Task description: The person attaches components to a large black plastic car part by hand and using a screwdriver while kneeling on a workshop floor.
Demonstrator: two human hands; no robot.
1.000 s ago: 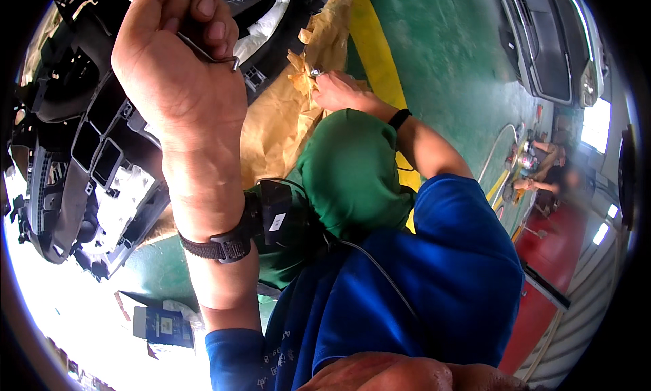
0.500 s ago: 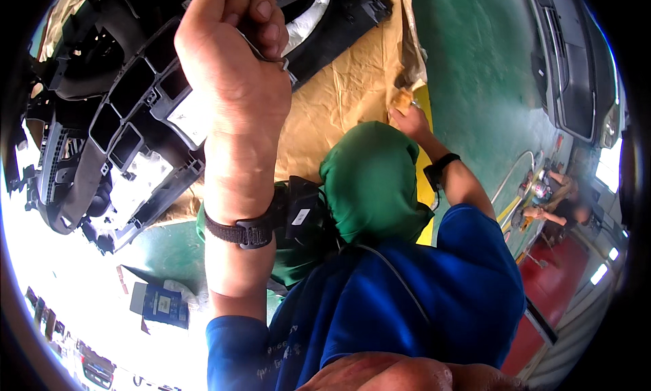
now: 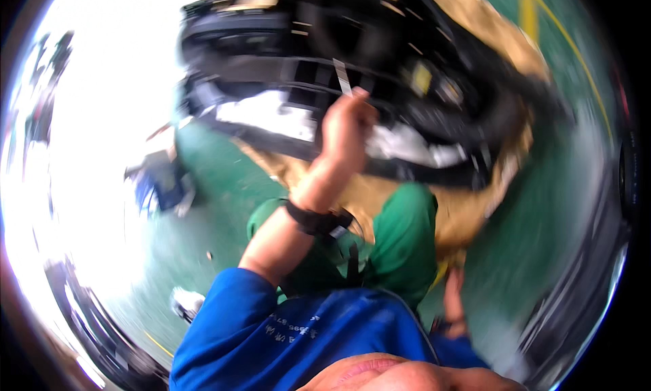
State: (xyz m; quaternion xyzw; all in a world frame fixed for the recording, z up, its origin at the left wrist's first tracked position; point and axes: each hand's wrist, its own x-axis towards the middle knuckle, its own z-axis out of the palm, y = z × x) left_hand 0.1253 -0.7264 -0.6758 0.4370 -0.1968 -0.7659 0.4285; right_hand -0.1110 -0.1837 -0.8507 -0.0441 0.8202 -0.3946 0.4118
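My left hand is closed, raised over a black car dashboard frame. A thin, flat, pale strip sticks up from its fingertips; blur hides what kind of tool or part it is. The dashboard frame has square openings, ducts and white patches showing between its ribs. Low at my right side, my right hand is near a yellow floor line, by the edge of the brown paper. Motion blur smears its fingers, and whether it holds anything does not show.
Brown paper lies under the dashboard frame on a green floor. To the left stands a blue and white box, with a small pale object nearer me. Dark vehicle parts line the right rim.
The view has swung, so the dashboard frame now lies ahead of me. My left hand appears lower, farther from my head. My right hand has drawn back toward my side; its orange-brown piece no longer shows.
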